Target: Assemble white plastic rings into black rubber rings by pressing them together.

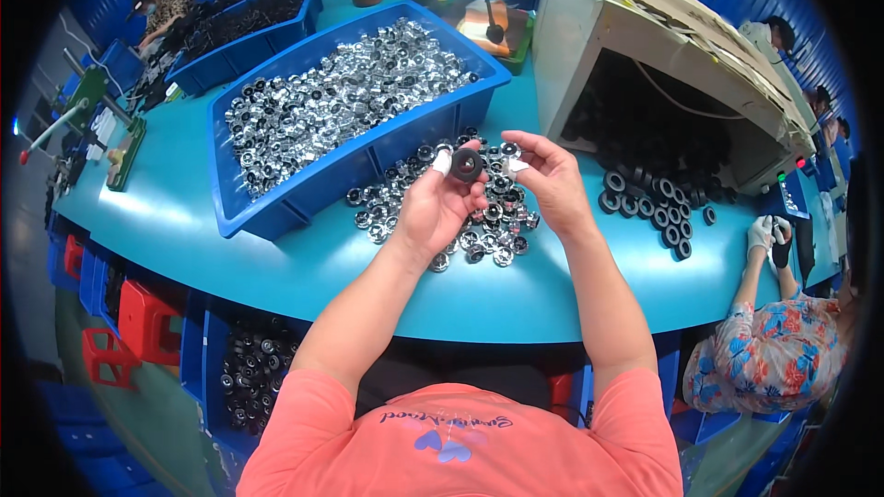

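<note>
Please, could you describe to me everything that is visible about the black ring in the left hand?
The black ring is small, round and thick, with a hole in its middle; it looks like rubber. Its open face is turned roughly toward the camera. The left hand holds it raised above the pile of shiny parts, with the white thumb cover at its left side. Fine surface marks are too small to tell.

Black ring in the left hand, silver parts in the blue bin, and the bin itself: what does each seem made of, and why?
Black ring: perhaps rubber or plastic; dark, dull surface.
Silver parts: chrome-plated plastic or metal, unclear which; bright, mirror-like glints.
Blue bin: likely moulded plastic; uniform colour, smooth sheen.
</note>
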